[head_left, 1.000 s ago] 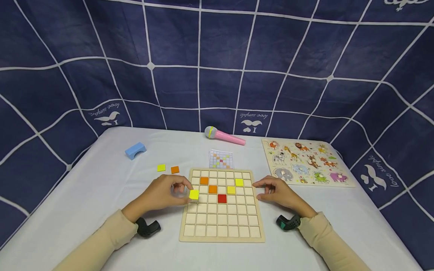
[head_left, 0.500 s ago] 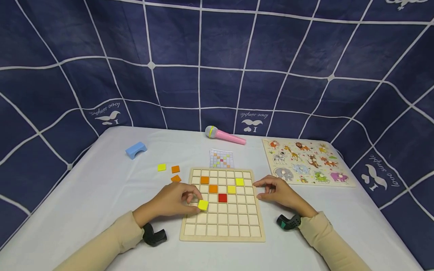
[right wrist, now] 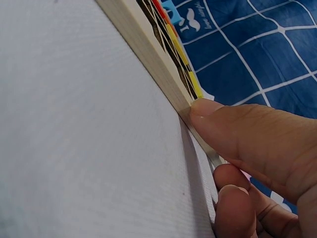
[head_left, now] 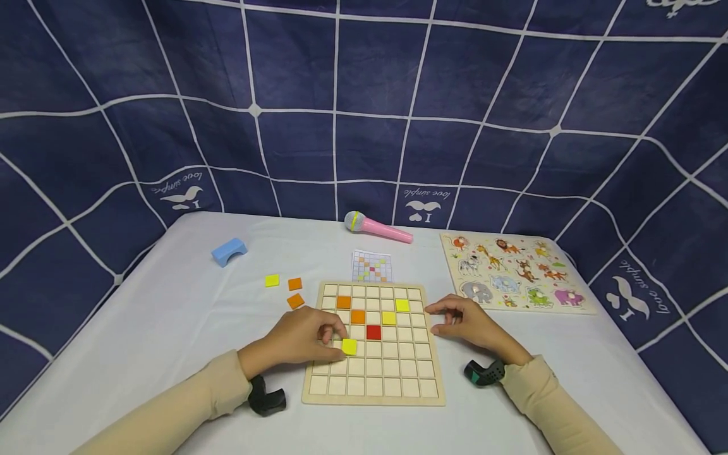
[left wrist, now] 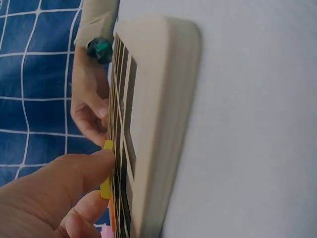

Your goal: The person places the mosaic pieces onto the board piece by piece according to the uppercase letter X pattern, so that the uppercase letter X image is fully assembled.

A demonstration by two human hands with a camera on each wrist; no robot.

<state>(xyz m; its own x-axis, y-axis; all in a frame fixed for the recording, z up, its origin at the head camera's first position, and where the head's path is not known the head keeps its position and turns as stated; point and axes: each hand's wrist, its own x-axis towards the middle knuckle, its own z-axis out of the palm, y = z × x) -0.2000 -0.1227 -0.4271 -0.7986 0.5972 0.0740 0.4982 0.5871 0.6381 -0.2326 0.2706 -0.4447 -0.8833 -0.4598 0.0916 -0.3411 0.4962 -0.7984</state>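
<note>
- Currently, the left hand (head_left: pixel 301 338) pinches a yellow tile (head_left: pixel 349 346) over the wooden grid board (head_left: pixel 372 395), left of centre.
- The right hand (head_left: pixel 469 323), fingers relaxed, touches the board's right edge.

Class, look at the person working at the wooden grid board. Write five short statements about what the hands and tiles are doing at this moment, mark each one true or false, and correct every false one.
1. The left hand pinches a yellow tile over the grid board. True.
2. The right hand holds a red tile. False: it holds no tile; its thumb rests against the board's right edge, and the red tile sits in the board.
3. Two orange tiles sit in the board. True.
4. The pink toy microphone lies on the animal puzzle. False: it lies on the table, left of the puzzle.
5. All loose tiles beside the board are yellow. False: one yellow and two orange lie there.
</note>
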